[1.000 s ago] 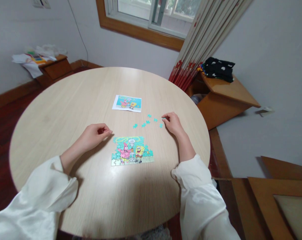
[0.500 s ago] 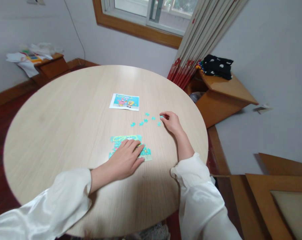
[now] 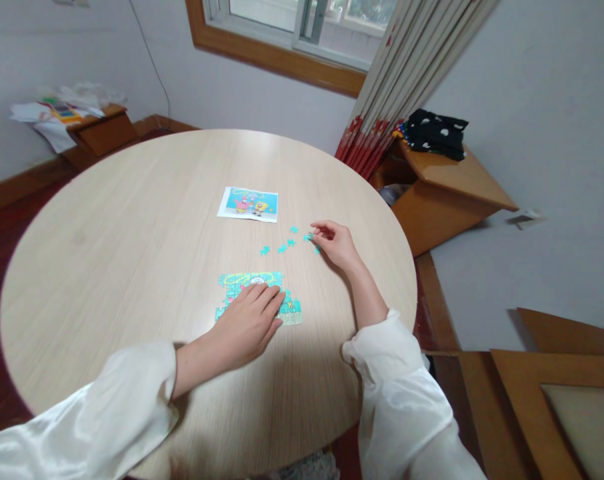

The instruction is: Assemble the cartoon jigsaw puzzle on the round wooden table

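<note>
A partly assembled jigsaw puzzle (image 3: pixel 291 308) in turquoise, yellow and pink lies on the round table, with gaps along its edges. Flat across its middle rests my left hand (image 3: pixel 247 323), fingers stretched out and holding nothing, covering part of the picture. Beyond and to the right, my right hand (image 3: pixel 335 244) pinches a small turquoise puzzle piece (image 3: pixel 311 236) between thumb and fingertips, just above the tabletop. Several loose turquoise pieces (image 3: pixel 291 243) are scattered to the left of and under these fingers. Behind them lies a picture sheet (image 3: pixel 252 205) showing two cartoon figures.
The pale wooden round table (image 3: pixel 132 233) fills the middle of the view. To the right stands a wooden cabinet (image 3: pixel 457 193) with black patterned cloth (image 3: pixel 436 135) on it. A chair (image 3: pixel 537 407) is at the lower right, a curtain (image 3: pixel 407 73) by the window.
My right hand has moved slightly left with its piece, toward the other loose pieces. My left hand has shifted a little left and toward me, still on the jigsaw puzzle.
</note>
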The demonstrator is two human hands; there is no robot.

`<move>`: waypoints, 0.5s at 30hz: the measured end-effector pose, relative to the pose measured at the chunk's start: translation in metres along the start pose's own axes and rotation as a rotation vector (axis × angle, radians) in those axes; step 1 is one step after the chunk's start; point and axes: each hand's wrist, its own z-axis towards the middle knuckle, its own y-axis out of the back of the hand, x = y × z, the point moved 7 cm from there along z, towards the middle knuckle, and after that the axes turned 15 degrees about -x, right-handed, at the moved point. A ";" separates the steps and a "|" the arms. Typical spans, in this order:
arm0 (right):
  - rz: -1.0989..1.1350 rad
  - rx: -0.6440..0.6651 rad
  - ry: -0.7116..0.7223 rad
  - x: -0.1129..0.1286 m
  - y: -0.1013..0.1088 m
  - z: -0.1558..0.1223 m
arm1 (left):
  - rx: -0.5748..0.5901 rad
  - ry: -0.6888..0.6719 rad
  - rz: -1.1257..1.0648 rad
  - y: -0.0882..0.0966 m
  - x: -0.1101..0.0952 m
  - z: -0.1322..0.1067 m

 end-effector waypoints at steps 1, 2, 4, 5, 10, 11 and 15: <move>0.019 0.017 -0.005 0.003 -0.002 -0.001 | 0.005 -0.002 0.006 -0.001 0.000 -0.001; 0.038 0.037 -0.008 0.006 -0.003 -0.003 | 0.008 0.003 0.010 -0.002 0.000 -0.002; 0.071 0.084 -0.018 0.012 -0.007 -0.007 | -0.001 0.030 0.001 -0.003 0.001 -0.005; 0.084 0.111 -0.025 0.014 -0.010 -0.009 | -0.013 0.047 -0.009 -0.003 0.001 -0.006; 0.140 0.246 -0.078 0.023 -0.024 -0.021 | -0.071 0.095 -0.011 -0.003 0.003 -0.011; 0.148 0.270 -0.083 0.025 -0.026 -0.024 | -0.068 0.095 0.007 -0.003 0.003 -0.011; 0.164 0.333 -0.100 0.024 -0.033 -0.029 | -0.034 0.091 0.044 -0.005 0.003 -0.012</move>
